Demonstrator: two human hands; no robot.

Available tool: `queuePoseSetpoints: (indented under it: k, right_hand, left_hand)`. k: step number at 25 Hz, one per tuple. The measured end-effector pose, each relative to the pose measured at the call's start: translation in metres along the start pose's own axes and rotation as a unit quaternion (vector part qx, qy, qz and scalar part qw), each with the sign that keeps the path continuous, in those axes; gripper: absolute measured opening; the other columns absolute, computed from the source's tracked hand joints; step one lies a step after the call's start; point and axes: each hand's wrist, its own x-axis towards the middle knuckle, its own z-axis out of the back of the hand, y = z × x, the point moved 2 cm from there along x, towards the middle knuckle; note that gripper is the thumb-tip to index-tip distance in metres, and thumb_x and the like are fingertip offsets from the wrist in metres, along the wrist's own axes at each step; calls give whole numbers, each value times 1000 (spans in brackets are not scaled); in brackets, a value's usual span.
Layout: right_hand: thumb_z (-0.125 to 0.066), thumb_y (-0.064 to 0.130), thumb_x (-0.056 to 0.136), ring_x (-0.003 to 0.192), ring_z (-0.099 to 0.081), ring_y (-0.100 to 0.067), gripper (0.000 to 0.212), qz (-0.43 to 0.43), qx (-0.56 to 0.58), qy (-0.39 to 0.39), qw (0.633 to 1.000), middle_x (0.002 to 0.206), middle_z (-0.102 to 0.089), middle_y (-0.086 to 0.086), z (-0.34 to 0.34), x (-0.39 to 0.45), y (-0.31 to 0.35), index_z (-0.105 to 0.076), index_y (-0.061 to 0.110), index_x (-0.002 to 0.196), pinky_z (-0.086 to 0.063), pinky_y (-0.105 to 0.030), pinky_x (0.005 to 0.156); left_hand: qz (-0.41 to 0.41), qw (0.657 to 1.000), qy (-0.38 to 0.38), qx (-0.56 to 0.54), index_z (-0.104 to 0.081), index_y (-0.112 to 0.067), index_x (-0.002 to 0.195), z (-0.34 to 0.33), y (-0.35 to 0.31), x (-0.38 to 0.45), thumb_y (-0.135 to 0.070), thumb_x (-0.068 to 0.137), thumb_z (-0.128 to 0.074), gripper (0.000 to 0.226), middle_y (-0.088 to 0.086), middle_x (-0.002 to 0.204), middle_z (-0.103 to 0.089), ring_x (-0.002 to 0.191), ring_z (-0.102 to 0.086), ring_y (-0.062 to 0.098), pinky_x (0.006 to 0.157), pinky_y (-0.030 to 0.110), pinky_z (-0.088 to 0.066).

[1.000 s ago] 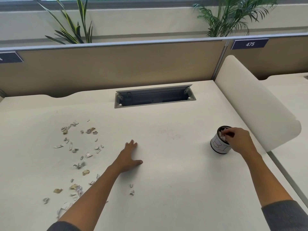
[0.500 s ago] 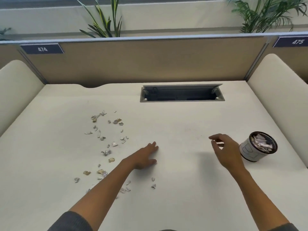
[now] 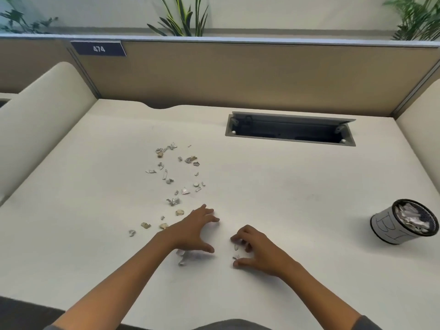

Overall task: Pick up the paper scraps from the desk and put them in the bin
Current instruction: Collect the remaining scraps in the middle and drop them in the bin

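On my far left a rounded cream side panel (image 3: 42,110) rises beside the pale cream counter (image 3: 285,198), and a navy plate reading 474 (image 3: 98,48) sits on the tan partition (image 3: 238,75) behind it. Left of centre I see the scattered small grey-white and tan paper scraps (image 3: 176,184) strewn in a loose trail running from the middle of the counter down toward me. My left hand (image 3: 195,231) lies flat on the counter at the near end of that trail, fingers spread and straight, gripping nothing; a few crumpled scraps (image 3: 183,257) lie just beside its thumb. Just to the right, my right hand (image 3: 258,250) is down on the counter with fingers curled over two tiny white scraps (image 3: 236,251); I cannot tell whether it has pinched either one. Farther back, a grey rectangular cable hatch (image 3: 290,128) is open in the counter. Well apart at the far right stands the small white cylindrical bin with a black rim (image 3: 402,222), tilted in my view, paper pieces visible inside.
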Motion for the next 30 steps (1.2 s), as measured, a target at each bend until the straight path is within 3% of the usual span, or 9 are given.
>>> queuePoseSetpoints:
  k: [3,5,10,15,18,25,30]
  right_hand:
    - [-72,34,86,88,-57,-6,26,6,-20,1,1000,106,-50,19,-8,6,6,-64,28,110,-50,-22,81]
    - [-63,27,93,86,-56,-5,9,17,-49,-22,998,102,-53,15,-10,7,10,-65,25,101,-50,-25,80]
    - [-45,16,99,81,-50,-15,10,-1,-137,-71,988,91,-53,6,-12,19,23,-53,18,94,-46,-30,72]
    - [-54,10,96,70,-60,-9,11,-92,119,-147,978,82,-64,4,-7,31,29,-61,15,89,-46,-14,65]
    - [-57,12,97,71,-67,-9,8,-135,245,-153,948,85,-66,-2,-8,34,30,-63,12,91,-50,-13,65]
    - [-59,14,97,75,-69,-9,8,-156,311,-156,925,89,-66,-5,-18,36,34,-66,9,96,-51,-14,67]
    - [-59,14,97,79,-72,-12,9,-167,346,-153,910,89,-68,-6,-21,37,31,-66,8,95,-56,-22,76]
  left_hand:
    - [7,999,-22,22,-30,-40,145,-2,20,-25,-46,60,-85,102,-16,157,-8,145,-1,3,111,24,-24]
    - [3,998,-44,34,-30,-41,144,-3,27,-37,-45,56,-86,104,-17,153,-10,142,-5,4,110,26,-30]
    - [36,998,-55,-12,-31,-48,138,-12,40,-54,-41,54,-83,99,-26,131,-20,122,-30,1,84,26,-50]
    - [57,994,-78,-55,-41,-43,132,-26,41,-56,-35,59,-80,83,-20,123,-26,101,-47,1,64,15,-43]
    - [59,987,-111,-105,-48,-38,128,-32,38,-53,-34,61,-82,76,-16,117,-31,89,-48,-4,70,18,-47]
    - [54,971,-171,-161,-59,-39,110,-49,19,-34,-41,59,-86,57,-14,105,-38,81,-50,-1,67,9,-37]
    - [63,969,-173,-166,-69,-28,96,-47,8,-18,-27,69,-81,29,-6,95,-46,77,-53,8,64,11,-39]
